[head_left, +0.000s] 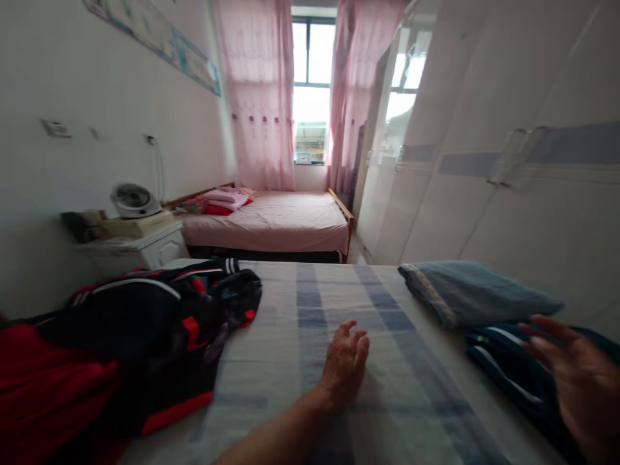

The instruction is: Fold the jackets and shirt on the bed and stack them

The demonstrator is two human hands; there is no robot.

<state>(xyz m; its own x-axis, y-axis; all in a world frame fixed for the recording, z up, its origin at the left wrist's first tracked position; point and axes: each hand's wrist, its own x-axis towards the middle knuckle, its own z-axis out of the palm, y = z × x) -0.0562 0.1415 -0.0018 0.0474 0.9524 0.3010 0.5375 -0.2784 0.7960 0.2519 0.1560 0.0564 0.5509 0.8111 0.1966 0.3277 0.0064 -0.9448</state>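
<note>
Striped garment [504,368] lies folded at the right of the bed [310,310] beside a blue cloth [477,294], apparently kept clear of the loose heap [159,323]; right hand [578,387] hovers over it, grip wide, empty; left hand [346,361] rests open mid-bed

Bare forearm [278,431] and left hand [345,363] — creased knuckles; right hand [580,387] bare, blurred.

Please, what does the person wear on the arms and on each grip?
Nothing worn shows. The left grip is bare, no glove or ring, and the left forearm has no sleeve or watch. The right grip is bare too, but blurred.
</note>
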